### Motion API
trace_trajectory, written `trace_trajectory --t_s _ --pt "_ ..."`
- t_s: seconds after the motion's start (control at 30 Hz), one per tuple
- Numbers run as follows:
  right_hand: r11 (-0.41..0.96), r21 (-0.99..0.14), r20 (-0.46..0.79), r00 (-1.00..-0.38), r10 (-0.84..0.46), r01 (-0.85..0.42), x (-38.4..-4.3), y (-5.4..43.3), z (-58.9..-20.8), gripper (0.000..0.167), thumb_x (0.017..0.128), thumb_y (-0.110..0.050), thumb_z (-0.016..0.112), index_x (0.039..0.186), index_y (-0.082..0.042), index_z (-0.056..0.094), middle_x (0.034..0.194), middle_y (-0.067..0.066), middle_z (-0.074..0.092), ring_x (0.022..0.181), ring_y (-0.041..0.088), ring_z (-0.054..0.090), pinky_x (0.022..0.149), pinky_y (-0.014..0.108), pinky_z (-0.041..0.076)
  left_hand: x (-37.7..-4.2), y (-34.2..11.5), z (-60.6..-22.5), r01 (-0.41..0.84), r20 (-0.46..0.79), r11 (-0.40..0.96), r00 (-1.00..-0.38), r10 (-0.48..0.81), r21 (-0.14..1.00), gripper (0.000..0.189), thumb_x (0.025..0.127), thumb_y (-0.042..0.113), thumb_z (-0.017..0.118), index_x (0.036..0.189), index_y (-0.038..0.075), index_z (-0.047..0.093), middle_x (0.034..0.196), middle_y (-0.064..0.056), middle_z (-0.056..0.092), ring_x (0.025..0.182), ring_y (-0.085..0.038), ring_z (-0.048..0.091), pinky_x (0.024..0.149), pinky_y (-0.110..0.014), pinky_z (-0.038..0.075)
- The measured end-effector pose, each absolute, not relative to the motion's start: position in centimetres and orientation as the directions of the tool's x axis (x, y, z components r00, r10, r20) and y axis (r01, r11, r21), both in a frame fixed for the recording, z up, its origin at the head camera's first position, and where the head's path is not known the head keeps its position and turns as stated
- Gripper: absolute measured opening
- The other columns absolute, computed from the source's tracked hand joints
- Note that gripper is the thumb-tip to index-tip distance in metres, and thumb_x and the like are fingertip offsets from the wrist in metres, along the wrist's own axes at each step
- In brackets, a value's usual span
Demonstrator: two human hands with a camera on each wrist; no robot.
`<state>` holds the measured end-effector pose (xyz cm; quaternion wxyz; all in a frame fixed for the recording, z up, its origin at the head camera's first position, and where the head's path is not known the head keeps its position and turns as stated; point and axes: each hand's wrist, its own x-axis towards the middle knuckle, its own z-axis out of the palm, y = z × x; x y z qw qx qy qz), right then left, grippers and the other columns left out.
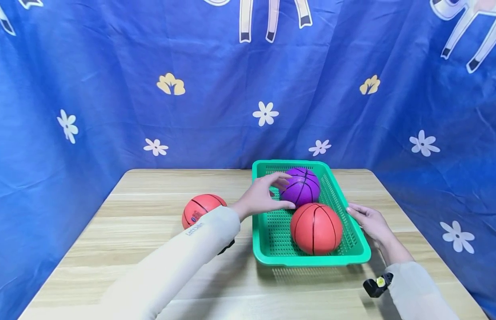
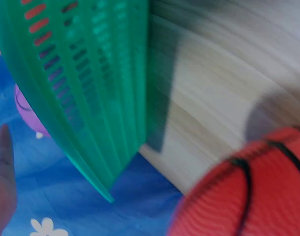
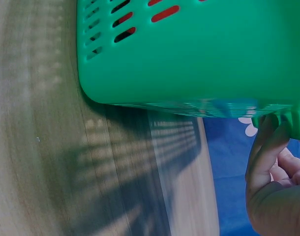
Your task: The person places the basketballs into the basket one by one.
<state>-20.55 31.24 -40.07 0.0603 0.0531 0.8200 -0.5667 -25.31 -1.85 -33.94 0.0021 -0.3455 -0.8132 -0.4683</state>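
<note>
A green plastic basket [image 1: 273,261] with slotted sides stands on the table, holding a purple basketball [image 1: 303,186] at the back and a red basketball [image 1: 316,229] in front. Over the basket's left side reaches my left hand [image 1: 264,195], thumb and fingers spread apart beside the purple ball; whether they touch it cannot be told. In the left wrist view, part of the left hand [image 2: 3,182] shows at the edge, its fingers straight. My right hand [image 1: 369,222] grips the basket's right rim. From the right wrist view, the right hand's fingers [image 3: 268,147] are bent under that rim.
Another red basketball [image 1: 201,209] lies on the wooden table [image 1: 151,249], left of the basket and partly behind my left sleeve. A blue curtain [image 1: 215,111] with flowers and animal figures hangs behind and at both sides of the table.
</note>
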Motion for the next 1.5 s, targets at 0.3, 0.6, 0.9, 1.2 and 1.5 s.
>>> trace_trajectory --t_s 0.3,0.6,0.9,1.2,1.5 --pt "0.305 -0.94 -0.154 -0.988 0.015 0.151 -20.5 31.3 -40.1 0.068 0.096 -0.041 0.054 0.144 0.004 0.034 0.143 0.028 0.036 0.092 0.001 0.058 0.078 0.029 0.053 -25.8 -5.5 -33.5 0.604 0.433 0.36 -0.779 0.453 0.711 0.059 0.074 0.03 0.083 0.125 0.015 0.057 0.11 0.004 0.063 0.103 -0.015 0.058 0.081 -0.036 0.051" --pt "0.292 -0.944 -0.161 -0.987 0.006 0.155 -20.6 31.3 -40.2 0.069 0.096 -0.041 0.054 0.145 0.004 0.033 0.144 0.028 0.035 0.091 0.001 0.059 0.078 0.029 0.054 -26.4 -9.4 -33.2 0.607 0.505 0.387 -0.793 0.34 0.694 0.057 0.072 0.024 0.085 0.122 0.013 0.059 0.108 0.001 0.065 0.1 -0.014 0.061 0.08 -0.035 0.051" --pt "0.3 -0.942 -0.156 -0.988 0.002 0.15 -20.7 31.5 -40.5 0.069 0.096 -0.042 0.054 0.145 0.003 0.034 0.144 0.027 0.035 0.096 0.003 0.058 0.079 0.028 0.053 -26.5 -14.3 -34.1 0.601 0.562 0.39 -0.796 0.224 0.698 0.057 0.073 0.017 0.085 0.123 0.011 0.058 0.112 -0.006 0.065 0.104 -0.025 0.061 0.084 -0.047 0.049" --pt "0.336 -0.93 -0.153 -0.988 0.012 0.149 -20.8 31.4 -40.4 0.071 0.095 -0.045 0.053 0.145 0.002 0.034 0.146 0.025 0.034 0.123 0.028 0.045 0.083 0.025 0.05 -25.6 -18.9 -35.8 0.558 0.542 0.457 -0.821 0.18 0.693 0.062 0.072 0.012 0.085 0.127 0.01 0.056 0.114 -0.008 0.064 0.106 -0.024 0.06 0.082 -0.043 0.049" --pt "0.294 -0.943 -0.155 -0.988 0.017 0.153 -20.7 31.4 -40.3 0.071 0.095 -0.043 0.055 0.144 0.004 0.034 0.145 0.027 0.034 0.097 -0.001 0.055 0.081 0.026 0.052 -24.4 -21.8 -38.8 0.512 0.432 0.494 -0.859 0.275 0.703 0.081 0.069 0.013 0.086 0.138 0.006 0.045 0.127 -0.013 0.053 0.115 -0.03 0.05 0.086 -0.047 0.047"
